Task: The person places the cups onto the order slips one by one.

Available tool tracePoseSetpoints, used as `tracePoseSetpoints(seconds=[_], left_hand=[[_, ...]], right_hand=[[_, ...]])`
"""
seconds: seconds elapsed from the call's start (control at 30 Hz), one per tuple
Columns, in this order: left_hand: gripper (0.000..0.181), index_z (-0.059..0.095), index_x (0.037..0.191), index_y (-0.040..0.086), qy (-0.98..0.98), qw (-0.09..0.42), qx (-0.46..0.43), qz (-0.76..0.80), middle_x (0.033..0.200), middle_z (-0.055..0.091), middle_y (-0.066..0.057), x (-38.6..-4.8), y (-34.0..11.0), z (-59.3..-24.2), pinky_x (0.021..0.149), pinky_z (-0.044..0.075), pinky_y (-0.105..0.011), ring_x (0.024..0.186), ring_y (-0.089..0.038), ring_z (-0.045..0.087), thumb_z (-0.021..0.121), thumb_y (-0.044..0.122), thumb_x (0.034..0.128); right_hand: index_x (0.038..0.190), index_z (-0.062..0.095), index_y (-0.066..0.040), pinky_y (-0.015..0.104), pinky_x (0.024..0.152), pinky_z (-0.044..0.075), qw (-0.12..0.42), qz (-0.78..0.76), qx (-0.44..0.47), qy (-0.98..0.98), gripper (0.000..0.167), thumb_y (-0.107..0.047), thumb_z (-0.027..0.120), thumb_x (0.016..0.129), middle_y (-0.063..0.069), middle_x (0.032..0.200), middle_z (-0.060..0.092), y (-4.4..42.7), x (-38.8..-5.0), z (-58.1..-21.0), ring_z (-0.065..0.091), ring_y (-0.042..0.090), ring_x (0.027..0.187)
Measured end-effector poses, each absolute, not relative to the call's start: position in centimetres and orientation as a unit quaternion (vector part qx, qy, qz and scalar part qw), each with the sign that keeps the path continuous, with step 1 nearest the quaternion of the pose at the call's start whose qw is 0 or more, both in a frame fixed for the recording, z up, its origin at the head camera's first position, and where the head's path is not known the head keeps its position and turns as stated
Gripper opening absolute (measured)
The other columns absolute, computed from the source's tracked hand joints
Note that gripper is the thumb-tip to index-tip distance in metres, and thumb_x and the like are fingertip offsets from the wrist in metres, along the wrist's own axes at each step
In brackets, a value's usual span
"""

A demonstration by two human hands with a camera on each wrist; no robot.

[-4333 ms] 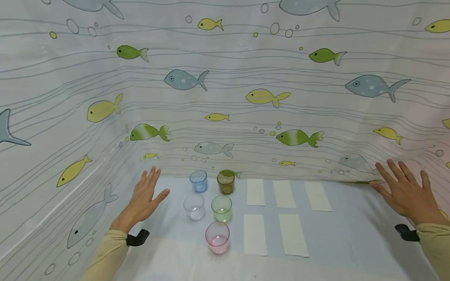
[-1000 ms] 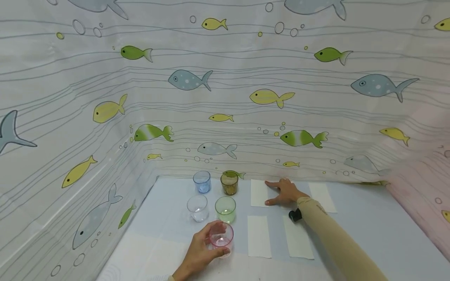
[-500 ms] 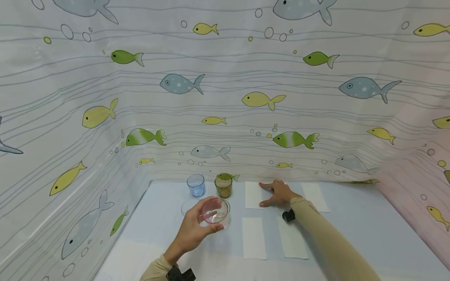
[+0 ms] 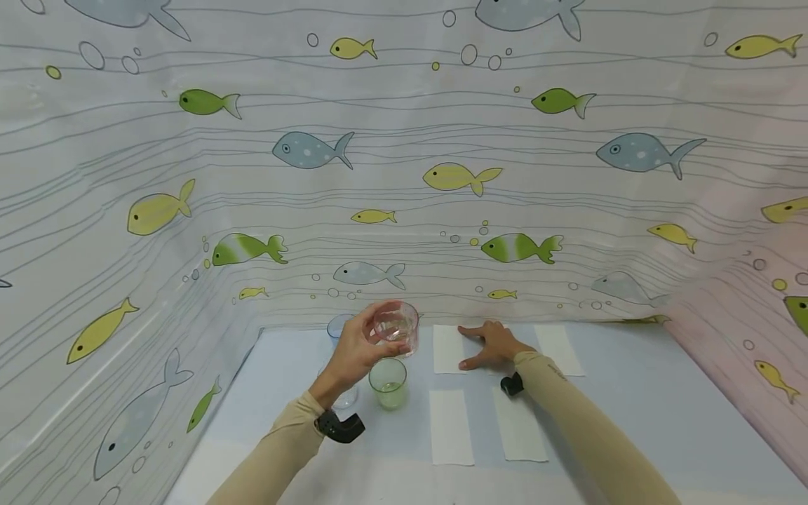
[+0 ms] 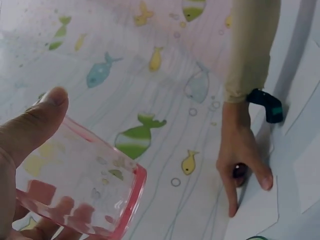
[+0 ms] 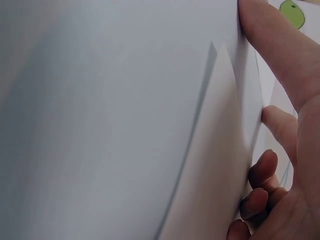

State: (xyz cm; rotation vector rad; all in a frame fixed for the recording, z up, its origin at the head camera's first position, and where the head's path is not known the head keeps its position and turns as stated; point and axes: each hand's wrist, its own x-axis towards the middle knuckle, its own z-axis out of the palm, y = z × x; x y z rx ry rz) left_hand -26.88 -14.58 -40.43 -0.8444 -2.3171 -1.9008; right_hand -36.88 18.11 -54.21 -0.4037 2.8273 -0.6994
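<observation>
My left hand (image 4: 353,349) grips a pink glass (image 4: 396,328) and holds it up off the table, tipped sideways. In the left wrist view the thumb lies over the side of this glass (image 5: 95,185), with fingers curled behind it. Below it stands a green glass (image 4: 388,387). Partly behind the left hand and arm are a clear glass (image 4: 345,400) and a blue glass (image 4: 337,325); the brown glass is hidden. My right hand (image 4: 497,345) touches the top-left white paper strip (image 4: 445,351) at its right edge, thumb and index finger stretched apart, other fingers bent.
More white strips lie on the pale blue table: two in front, a front-left strip (image 4: 451,428) and a front-right strip (image 4: 520,424), and a back-right strip (image 4: 562,349). Another is mostly under the right hand. A fish-printed curtain (image 4: 404,238) encloses the back and sides.
The left hand took hold of the pink glass at the front of the group, raised it and carried it backward. The right hand came in from the right to the strip and has stayed there.
</observation>
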Motion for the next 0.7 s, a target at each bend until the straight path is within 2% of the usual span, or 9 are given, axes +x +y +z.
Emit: tracePoseSetpoints(seconds=[0.07, 0.27, 0.5, 0.6, 0.7], left_hand=[[0.074, 0.054, 0.151, 0.004, -0.746, 0.016, -0.269, -0.609, 0.142, 0.061, -0.023, -27.9, -14.2, -40.0, 0.110, 0.055, -0.037, 0.134, -0.039, 0.060, 0.088, 0.002, 0.0847], [0.070, 0.053, 0.151, -0.002, -0.741, 0.008, -0.279, -0.611, 0.142, 0.064, -0.024, -30.5, -13.2, -39.7, 0.111, 0.055, -0.049, 0.136, -0.043, 0.058, 0.085, 0.001, 0.0882], [0.071, 0.053, 0.151, 0.000, -0.751, -0.016, -0.264, -0.605, 0.147, 0.062, -0.026, -32.8, -11.9, -39.6, 0.105, 0.058, -0.030, 0.138, -0.036, 0.059, 0.086, 0.006, 0.0883], [0.071, 0.054, 0.150, 0.000, -0.753, -0.031, -0.264, -0.602, 0.147, 0.061, -0.026, -33.8, -11.2, -40.0, 0.104, 0.058, -0.029, 0.139, -0.039, 0.059, 0.087, 0.006, 0.0878], [0.070, 0.057, 0.148, 0.003, -0.763, -0.042, -0.259, -0.591, 0.147, 0.061, -0.026, -34.8, -10.4, -40.5, 0.106, 0.059, -0.035, 0.138, -0.041, 0.059, 0.089, 0.009, 0.0866]], right_hand=[[0.155, 0.054, -0.032, 0.037, 0.082, 0.037, 0.103, -0.237, -0.133, 0.957, 0.100, -0.064, 0.093, 0.069, 0.008, 0.112, 0.053, 18.0, -36.9, -54.1, 0.041, 0.023, 0.097], [0.155, 0.053, -0.034, 0.041, 0.086, 0.041, 0.104, -0.234, -0.130, 0.958, 0.100, -0.065, 0.093, 0.069, 0.008, 0.114, 0.055, 18.0, -36.7, -54.2, 0.043, 0.023, 0.100], [0.154, 0.055, -0.034, 0.045, 0.090, 0.044, 0.107, -0.241, -0.120, 0.957, 0.101, -0.065, 0.094, 0.067, 0.011, 0.120, 0.056, 17.8, -36.6, -54.0, 0.046, 0.025, 0.103], [0.154, 0.055, -0.034, 0.042, 0.086, 0.043, 0.108, -0.242, -0.119, 0.957, 0.101, -0.064, 0.095, 0.067, 0.009, 0.116, 0.056, 17.7, -36.7, -53.8, 0.045, 0.025, 0.101], [0.154, 0.054, -0.035, 0.041, 0.084, 0.042, 0.111, -0.241, -0.117, 0.957, 0.100, -0.064, 0.094, 0.067, 0.009, 0.113, 0.056, 17.8, -36.7, -53.8, 0.045, 0.025, 0.099]])
